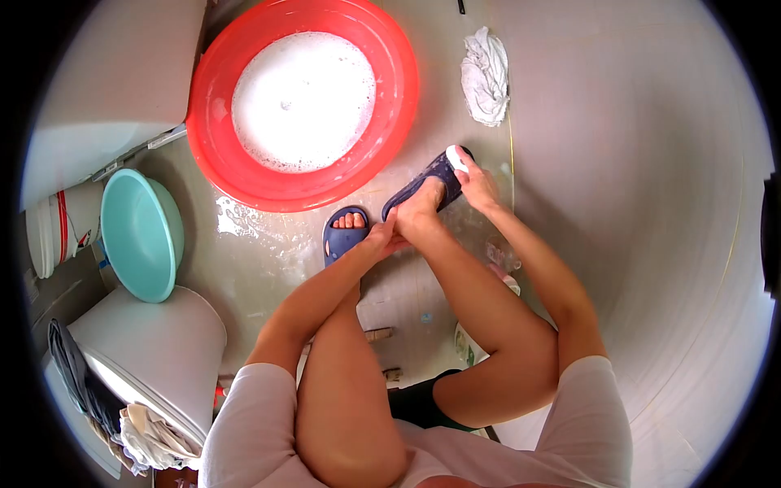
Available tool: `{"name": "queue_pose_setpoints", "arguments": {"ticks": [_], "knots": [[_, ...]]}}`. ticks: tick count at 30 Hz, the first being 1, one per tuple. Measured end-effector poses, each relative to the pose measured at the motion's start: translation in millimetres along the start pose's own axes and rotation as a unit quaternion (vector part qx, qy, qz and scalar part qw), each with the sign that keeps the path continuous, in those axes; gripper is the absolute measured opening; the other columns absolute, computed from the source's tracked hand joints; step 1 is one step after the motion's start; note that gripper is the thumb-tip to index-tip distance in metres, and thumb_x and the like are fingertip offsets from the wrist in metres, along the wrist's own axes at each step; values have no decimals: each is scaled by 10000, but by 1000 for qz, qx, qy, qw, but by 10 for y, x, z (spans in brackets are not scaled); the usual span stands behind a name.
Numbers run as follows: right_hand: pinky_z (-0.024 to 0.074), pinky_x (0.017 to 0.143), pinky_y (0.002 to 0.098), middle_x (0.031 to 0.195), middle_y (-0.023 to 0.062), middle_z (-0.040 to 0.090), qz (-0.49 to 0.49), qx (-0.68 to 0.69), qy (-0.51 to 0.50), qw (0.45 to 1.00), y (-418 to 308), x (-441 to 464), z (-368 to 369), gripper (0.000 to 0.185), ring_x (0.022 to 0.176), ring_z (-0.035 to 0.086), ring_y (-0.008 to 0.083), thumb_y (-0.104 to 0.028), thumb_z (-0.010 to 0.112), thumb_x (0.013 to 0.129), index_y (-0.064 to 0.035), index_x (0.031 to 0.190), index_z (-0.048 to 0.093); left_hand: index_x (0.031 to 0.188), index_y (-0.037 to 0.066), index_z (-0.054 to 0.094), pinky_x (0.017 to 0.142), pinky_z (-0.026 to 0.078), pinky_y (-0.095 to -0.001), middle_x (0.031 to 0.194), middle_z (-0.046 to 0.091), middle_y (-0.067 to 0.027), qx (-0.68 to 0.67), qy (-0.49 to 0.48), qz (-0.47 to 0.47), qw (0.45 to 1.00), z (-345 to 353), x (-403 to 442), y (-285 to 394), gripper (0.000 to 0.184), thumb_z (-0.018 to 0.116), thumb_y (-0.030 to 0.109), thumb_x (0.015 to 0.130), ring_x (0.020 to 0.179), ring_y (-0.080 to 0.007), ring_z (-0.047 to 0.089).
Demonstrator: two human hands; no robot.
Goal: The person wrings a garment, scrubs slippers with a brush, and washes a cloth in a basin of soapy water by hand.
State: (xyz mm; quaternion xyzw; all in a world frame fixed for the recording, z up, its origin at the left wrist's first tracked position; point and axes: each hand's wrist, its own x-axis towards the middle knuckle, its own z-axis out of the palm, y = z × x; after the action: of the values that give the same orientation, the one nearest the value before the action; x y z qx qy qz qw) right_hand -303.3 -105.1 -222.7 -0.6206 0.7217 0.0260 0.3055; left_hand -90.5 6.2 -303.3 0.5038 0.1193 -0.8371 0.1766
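A dark blue slipper (443, 172) is on my right foot, which is turned with its toe end toward the upper right. My right hand (478, 187) presses a small white bar (455, 159) against the slipper's toe end; whether it is soap or a brush I cannot tell. At the heel end, the fingers of my left hand (384, 236) are closed around the slipper's edge beside my heel. The other blue slipper (343, 236) is on my left foot, toes showing, flat on the wet floor.
A large red basin (390, 122) full of white suds stands ahead. A crumpled white cloth (486, 77) lies on the floor to its right. At left are a turquoise basin (171, 236), a white bucket (77, 224) and a white lidded bin (163, 342) with clothes beside it.
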Motion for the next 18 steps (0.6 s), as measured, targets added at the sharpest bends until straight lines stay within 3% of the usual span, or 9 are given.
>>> {"name": "queue_pose_setpoints", "arguments": {"ticks": [3, 4, 6, 7, 9, 12, 13, 14, 18], "knots": [[465, 715, 496, 921, 210, 632, -165, 36, 37, 985, 21, -41, 79, 501, 804, 609, 405, -223, 511, 877, -306, 1352, 374, 1050, -8, 608, 872, 486, -416, 982, 644, -188, 136, -8, -5, 991, -82, -181, 73, 473, 474, 427, 921, 975, -286, 613], [463, 717, 494, 923, 218, 629, -144, 36, 5, 989, -1, -54, 111, 497, 806, 607, 406, -216, 512, 874, -293, 1348, 387, 1012, 4, 623, 841, 491, -407, 938, 648, -187, 289, 12, 130, 948, -143, -272, 69, 395, 500, 365, 907, 926, -289, 624], [460, 714, 489, 923, 226, 624, -113, 33, -56, 991, -215, -126, 31, 486, 804, 606, 408, -208, 514, 872, -275, 1341, 408, 934, 28, 653, 779, 502, -389, 850, 656, -186, 553, 43, 381, 740, -263, -553, 76, 242, 552, 241, 880, 828, -295, 646], [460, 711, 487, 920, 227, 624, -104, 32, -83, 991, -341, -161, 8, 479, 800, 606, 407, -207, 514, 872, -270, 1337, 417, 934, 33, 648, 758, 500, -386, 848, 652, -184, 593, 62, 443, 670, -305, -671, 128, 194, 561, 188, 858, 804, -303, 643], [458, 713, 477, 914, 229, 621, -195, 77, -131, 969, -523, -306, 197, 462, 804, 602, 408, -202, 503, 884, -260, 1336, 423, 934, 42, 639, 716, 496, -379, 843, 643, -181, 651, 99, 552, 512, -404, -939, 220, 140, 579, 82, 814, 758, -317, 635], [456, 791, 456, 1013, 229, 602, -207, 86, -235, 946, -905, -616, 463, 492, 898, 588, 402, -163, 490, 896, -248, 1366, 377, 902, 24, 632, 722, 498, -377, 842, 645, -163, 558, 72, 515, 647, -553, -1362, 333, 111, 557, 29, 819, 793, -330, 625], [455, 824, 449, 1056, 229, 595, -202, 81, -273, 937, -1030, -690, 525, 508, 938, 582, 399, -148, 485, 899, -245, 1380, 356, 901, 22, 632, 726, 499, -377, 846, 645, -162, 562, 85, 511, 645, -642, -1437, 351, 115, 553, 17, 818, 800, -330, 624], [466, 705, 479, 947, 210, 627, -196, 6, -252, 948, -1129, -742, 567, 516, 799, 608, 398, -210, 473, 904, -290, 1390, 316, 900, 20, 632, 729, 499, -376, 850, 645, -162, 565, 97, 506, 644, -737, -1509, 364, 119, 548, 4, 817, 808, -331, 623], [458, 792, 475, 1008, 220, 619, 12, 140, -115, 983, -1253, -883, 1097, 510, 903, 593, 414, -194, 483, 905, -267, 1385, 325, 908, 18, 634, 765, 502, -366, 890, 654, -154, 551, 134, 520, 639, -960, -1766, 371, 148, 538, -36, 810, 846, -318, 625]]}}
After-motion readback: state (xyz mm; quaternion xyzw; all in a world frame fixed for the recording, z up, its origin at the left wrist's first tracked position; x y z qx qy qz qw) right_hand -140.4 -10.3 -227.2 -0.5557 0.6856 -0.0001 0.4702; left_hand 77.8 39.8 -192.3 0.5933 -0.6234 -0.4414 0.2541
